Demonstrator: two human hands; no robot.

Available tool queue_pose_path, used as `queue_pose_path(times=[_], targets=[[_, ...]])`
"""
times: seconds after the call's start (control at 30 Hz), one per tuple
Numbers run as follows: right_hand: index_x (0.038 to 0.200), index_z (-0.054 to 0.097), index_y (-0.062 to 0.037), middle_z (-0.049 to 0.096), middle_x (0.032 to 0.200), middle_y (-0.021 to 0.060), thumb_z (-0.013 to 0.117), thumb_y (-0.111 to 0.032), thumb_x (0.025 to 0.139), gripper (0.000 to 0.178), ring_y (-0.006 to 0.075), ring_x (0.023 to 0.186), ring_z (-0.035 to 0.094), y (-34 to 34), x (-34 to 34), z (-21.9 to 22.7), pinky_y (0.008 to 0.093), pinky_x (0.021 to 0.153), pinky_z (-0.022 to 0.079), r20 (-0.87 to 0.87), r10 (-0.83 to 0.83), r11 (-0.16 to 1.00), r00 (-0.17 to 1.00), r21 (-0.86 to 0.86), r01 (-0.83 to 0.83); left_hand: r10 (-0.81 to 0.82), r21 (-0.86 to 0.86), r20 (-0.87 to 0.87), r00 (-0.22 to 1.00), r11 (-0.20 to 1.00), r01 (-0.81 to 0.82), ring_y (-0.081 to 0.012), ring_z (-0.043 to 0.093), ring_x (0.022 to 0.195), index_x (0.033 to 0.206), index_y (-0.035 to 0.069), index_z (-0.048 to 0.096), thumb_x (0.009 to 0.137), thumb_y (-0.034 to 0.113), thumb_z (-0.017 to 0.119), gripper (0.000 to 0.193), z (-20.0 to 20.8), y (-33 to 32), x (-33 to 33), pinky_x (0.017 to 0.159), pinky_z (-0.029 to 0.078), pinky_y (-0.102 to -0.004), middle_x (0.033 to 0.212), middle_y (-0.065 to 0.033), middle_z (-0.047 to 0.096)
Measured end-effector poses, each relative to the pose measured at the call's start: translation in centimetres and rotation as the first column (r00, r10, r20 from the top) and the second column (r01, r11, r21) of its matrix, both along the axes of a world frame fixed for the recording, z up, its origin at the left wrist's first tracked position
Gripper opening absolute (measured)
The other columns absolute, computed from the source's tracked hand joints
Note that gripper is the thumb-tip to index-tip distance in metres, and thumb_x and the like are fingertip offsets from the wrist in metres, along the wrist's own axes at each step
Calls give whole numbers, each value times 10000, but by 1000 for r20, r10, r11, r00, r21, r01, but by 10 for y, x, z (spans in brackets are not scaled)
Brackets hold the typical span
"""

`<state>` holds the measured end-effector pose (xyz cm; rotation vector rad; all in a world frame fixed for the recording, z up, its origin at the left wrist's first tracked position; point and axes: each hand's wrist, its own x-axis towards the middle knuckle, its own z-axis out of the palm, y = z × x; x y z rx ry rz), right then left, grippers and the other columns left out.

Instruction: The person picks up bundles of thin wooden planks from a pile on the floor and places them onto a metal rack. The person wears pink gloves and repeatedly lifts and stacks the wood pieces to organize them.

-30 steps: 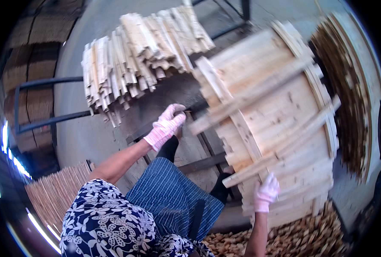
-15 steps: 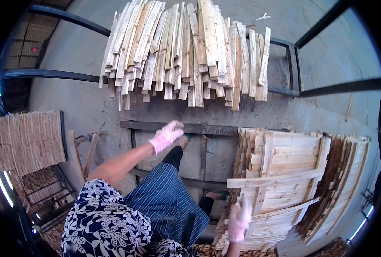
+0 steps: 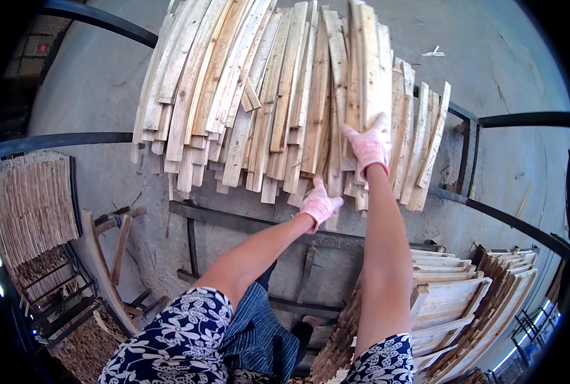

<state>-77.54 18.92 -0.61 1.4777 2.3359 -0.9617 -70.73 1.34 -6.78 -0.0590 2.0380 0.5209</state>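
Observation:
Both of my hands wear pale pink gloves and reach forward to a wide pile of wooden slats (image 3: 233,83). My right hand (image 3: 369,146) is over the right part of the pile, its thumb spread away from the fingers, against the slats' upper faces. Lower and to the left, my left hand (image 3: 321,206) is at the near ends of the slats. Its thumb points up, apart from the fingers, which are partly hidden. I see no slat clearly lifted by either hand.
A black metal frame (image 3: 233,221) runs below the pile, with bars (image 3: 521,120) to the right. Stacked wooden panels (image 3: 454,301) stand at the lower right. On the left are a bundle of slats (image 3: 29,205) and a wooden trestle (image 3: 105,256).
Both hands have moved to the slat pile: the right came up from the wooden panels, the left moved rightward. The view has shifted, bringing the pile closer.

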Motion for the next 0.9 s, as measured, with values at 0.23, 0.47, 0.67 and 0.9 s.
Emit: queue_pose_path(times=[0.23, 0.47, 0.67, 0.9], targets=[[1606, 205, -153, 290, 1526, 271, 833, -523, 736, 1135, 438, 1378, 411, 19, -2, -22, 481, 1129, 396, -32, -23, 987, 999, -162, 18, 0, 306, -275, 961, 948, 88, -393, 526, 1271, 1433, -19, 373, 853, 230, 717, 719, 33, -28, -74, 1077, 435, -433, 1346, -293, 521], [1620, 175, -140, 249, 1505, 294, 784, -482, 809, 1070, 446, 1341, 423, 14, 4, -36, 449, 1128, 383, -153, -98, 990, 983, -115, 80, 195, 312, 62, 979, 928, -205, -365, 312, 1487, 1585, -18, 133, 884, 400, 758, 1028, 39, 65, -157, 1219, 286, -413, 1600, -284, 286], [1613, 153, -98, 277, 1507, 304, 705, -463, 886, 983, 447, 1373, 388, -16, 51, -43, 467, 1141, 380, -188, -25, 998, 982, -53, 15, 273, 471, 416, 868, 752, -462, -274, 521, 1317, 1561, -28, 187, 871, 223, 797, 955, 37, 43, -127, 1118, 427, -374, 1436, -204, 527], [1594, 217, -80, 332, 1498, 225, 674, -410, 926, 874, 351, 1392, 389, -163, 193, -22, 511, 1134, 385, -536, -480, 788, 694, -612, 72, 190, 430, 689, 700, 670, -605, -233, 367, 1448, 1620, 77, 126, 925, 230, 741, 941, 91, -118, -23, 1235, 229, -351, 1563, -127, 407]])
